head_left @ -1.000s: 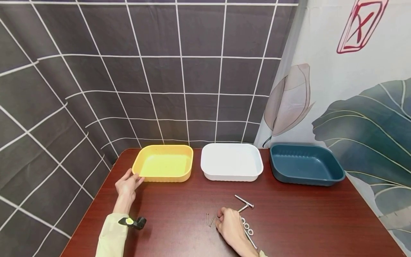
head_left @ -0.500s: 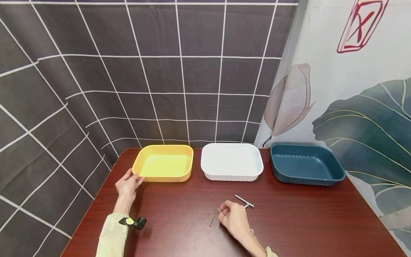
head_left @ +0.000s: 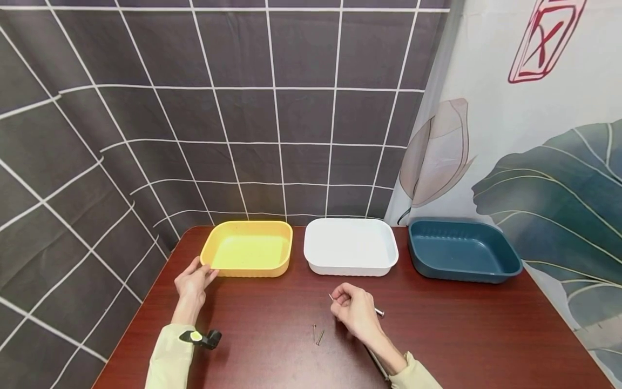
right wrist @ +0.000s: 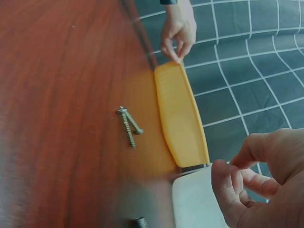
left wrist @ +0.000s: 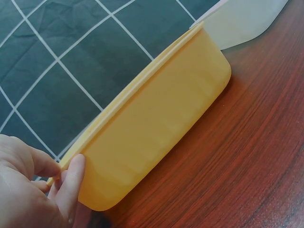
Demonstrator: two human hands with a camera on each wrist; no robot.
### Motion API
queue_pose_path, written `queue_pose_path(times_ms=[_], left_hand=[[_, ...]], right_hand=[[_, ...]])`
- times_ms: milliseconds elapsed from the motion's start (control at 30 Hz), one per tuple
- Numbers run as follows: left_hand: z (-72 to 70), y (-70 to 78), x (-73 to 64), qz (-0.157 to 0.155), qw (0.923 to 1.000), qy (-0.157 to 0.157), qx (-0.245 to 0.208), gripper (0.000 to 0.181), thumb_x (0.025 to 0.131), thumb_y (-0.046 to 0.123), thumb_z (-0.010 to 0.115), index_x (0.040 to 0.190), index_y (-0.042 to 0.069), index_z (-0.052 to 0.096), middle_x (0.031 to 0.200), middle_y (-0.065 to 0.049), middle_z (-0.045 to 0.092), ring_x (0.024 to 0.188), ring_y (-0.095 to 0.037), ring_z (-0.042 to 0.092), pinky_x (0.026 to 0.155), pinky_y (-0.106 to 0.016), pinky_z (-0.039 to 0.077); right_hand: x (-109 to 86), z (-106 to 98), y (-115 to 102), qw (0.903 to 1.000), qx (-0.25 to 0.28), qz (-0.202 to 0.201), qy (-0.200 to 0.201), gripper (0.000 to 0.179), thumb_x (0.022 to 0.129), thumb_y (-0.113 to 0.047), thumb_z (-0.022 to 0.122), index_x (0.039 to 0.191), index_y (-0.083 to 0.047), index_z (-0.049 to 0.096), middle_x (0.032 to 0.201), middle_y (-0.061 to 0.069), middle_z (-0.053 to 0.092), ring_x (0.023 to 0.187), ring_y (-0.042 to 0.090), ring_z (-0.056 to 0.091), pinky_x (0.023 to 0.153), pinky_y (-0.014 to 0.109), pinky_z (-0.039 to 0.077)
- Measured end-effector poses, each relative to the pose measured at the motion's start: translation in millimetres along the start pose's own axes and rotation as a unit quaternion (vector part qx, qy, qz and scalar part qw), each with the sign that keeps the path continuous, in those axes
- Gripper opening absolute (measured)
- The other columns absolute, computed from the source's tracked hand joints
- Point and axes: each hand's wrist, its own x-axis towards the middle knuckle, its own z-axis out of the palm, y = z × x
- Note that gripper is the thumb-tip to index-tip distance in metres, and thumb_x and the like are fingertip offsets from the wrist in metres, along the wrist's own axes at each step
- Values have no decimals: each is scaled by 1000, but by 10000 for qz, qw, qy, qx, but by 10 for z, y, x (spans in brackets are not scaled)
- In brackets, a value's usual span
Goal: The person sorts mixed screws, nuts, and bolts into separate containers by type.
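Screws [right wrist: 127,129] are lying on the table [head_left: 272,335]. Past them, the right hand [head_left: 358,313] is pinching a thin metal piece [head_left: 331,296], moving farther, so carrying is starting. Farther left, the left hand [head_left: 191,281] is gripping the yellow tray [head_left: 252,272].

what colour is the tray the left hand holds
The tray is yellow, clearest in the head view.
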Motion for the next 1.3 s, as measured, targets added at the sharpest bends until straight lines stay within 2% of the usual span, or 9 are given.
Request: queue_pose_path(times_ms=[200,333,467,600,700,867,1000,1200,1300], left_hand=[[-15,10,-15,16,10000,-18,-28,59,91,-13,52,148,-2,41,102,-9,64,65,-7,69,76,-24,62],[-12,18,-36,-5,10000,-76,-20,60,92,-12,52,149,-2,40,96,-7,65,64,-7,68,76,-23,62],[2,16,-41,-11,10000,-8,22,58,92,-12,53,148,-2,41,107,-15,63,64,-7,69,76,-24,62],[16,15,-30,-63,10000,2,8,58,93,-11,52,149,-1,40,131,-27,51,64,-6,69,77,-23,61],[14,14,-24,-75,10000,6,-12,60,92,-11,51,150,0,40,135,-29,47,63,-5,68,77,-22,61],[-5,4,-19,-26,10000,74,-34,60,89,-14,52,147,-2,43,100,-15,65,62,-7,68,75,-24,62],[-21,-2,-20,0,10000,55,-52,60,89,-14,52,147,-3,43,79,0,63,62,-8,68,75,-25,62],[-22,-6,-8,-17,10000,39,-66,60,89,-14,52,147,-3,42,78,0,64,63,-8,69,75,-25,62],[-12,-3,-3,-12,9999,29,-98,61,89,-14,52,147,-3,42,79,-1,64,63,-8,69,75,-25,62]], right_hand=[[144,49,-75,9996,177,-229,20,19,67,6,64,77,-10,66,65,-7,59,54,3,56,50,17,51],[246,97,-129,9992,213,-342,26,18,68,5,64,77,-9,67,66,-7,60,57,4,57,53,18,52],[351,147,-184,9987,273,-442,0,17,69,4,63,77,-10,67,67,-7,60,58,4,56,54,17,51],[470,201,-238,9972,523,-516,-120,14,70,4,62,77,-7,67,67,-5,59,58,5,55,53,16,49],[569,250,-275,9962,707,-444,-246,13,71,5,62,78,-5,67,66,-3,59,56,7,56,50,16,49],[726,362,-334,9917,1179,-5,-504,12,74,7,60,81,0,67,65,0,61,54,25,65,51,32,62],[837,475,-398,9844,1554,310,-771,10,76,7,61,84,3,66,67,3,63,56,34,67,56,48,64],[985,632,-518,9819,1643,456,-822,9,77,7,63,85,4,67,67,3,63,49,15,62,54,37,64],[1045,697,-569,9822,1645,488,-759,9,76,7,62,83,3,67,65,2,61,49,17,62,52,35,63]])
